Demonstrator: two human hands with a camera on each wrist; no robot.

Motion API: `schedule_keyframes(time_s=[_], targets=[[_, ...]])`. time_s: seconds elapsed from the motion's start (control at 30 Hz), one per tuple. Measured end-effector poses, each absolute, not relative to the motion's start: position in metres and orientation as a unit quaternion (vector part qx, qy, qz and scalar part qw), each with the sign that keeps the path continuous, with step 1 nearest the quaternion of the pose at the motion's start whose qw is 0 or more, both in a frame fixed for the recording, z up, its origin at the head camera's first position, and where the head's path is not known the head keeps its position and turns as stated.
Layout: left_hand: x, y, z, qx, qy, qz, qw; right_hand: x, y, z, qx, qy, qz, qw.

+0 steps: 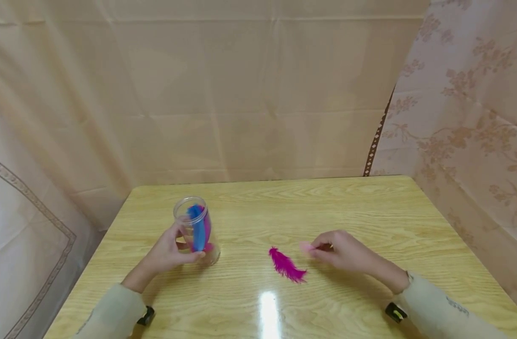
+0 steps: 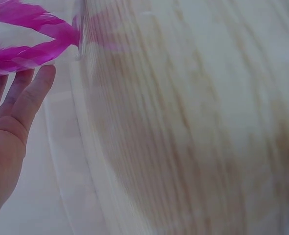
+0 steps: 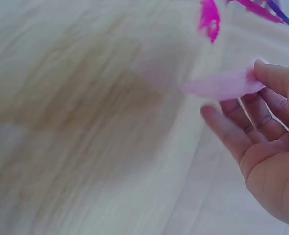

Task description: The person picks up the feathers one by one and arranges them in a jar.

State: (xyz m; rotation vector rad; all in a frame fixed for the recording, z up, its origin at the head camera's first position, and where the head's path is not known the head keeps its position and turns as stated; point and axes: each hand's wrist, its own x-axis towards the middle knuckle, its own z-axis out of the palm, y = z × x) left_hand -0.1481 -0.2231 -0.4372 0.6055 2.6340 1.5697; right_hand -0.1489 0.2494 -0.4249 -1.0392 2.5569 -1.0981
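Observation:
My left hand [image 1: 167, 254] grips a clear open-topped jar [image 1: 183, 212], fingers and thumb round its side. The jar leans a little over the left part of the table. Through its wall show a blue feather [image 1: 199, 230] and magenta feathers [image 2: 34, 54]. Between the thumb and fingers of my right hand [image 1: 347, 252] is a pale pink feather [image 3: 222, 87], pinched by one end just above the tabletop. A bright magenta feather [image 1: 286, 266] lies flat on the wood, left of the right hand. Whether the jar's base touches the table, I cannot tell.
The light wood-grain table [image 1: 326, 202] has its far edge against a beige curtain [image 1: 241, 94]. Patterned cloth [image 1: 466, 117] hangs on the right, and pale cloth [image 1: 25, 226] on the left. A bright reflection shines near the front middle.

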Motion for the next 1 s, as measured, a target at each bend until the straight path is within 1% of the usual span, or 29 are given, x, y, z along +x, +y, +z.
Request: schedule_keyframes(time_s=[0.13,0.33,0.57,0.8,1.0], targets=[[-0.148,-0.223,-0.438,0.196,0.843,0.501,0.002,-0.153,0.248,-0.422,-0.325,0.842,-0.415,0.115],[-0.145,-0.223,-0.44,0.19,0.842,0.504,0.003,-0.156,0.247,-0.421,-0.314,0.823,-0.457,0.123],[-0.143,-0.222,-0.441,0.179,0.844,0.506,0.009,-0.158,0.246,-0.418,-0.282,0.815,-0.485,0.145],[-0.144,-0.222,-0.438,0.175,0.846,0.503,0.014,-0.163,0.24,-0.413,-0.305,0.8,-0.498,0.134],[-0.145,-0.221,-0.435,0.168,0.85,0.499,0.013,-0.166,0.232,-0.407,-0.29,0.788,-0.519,0.162]])
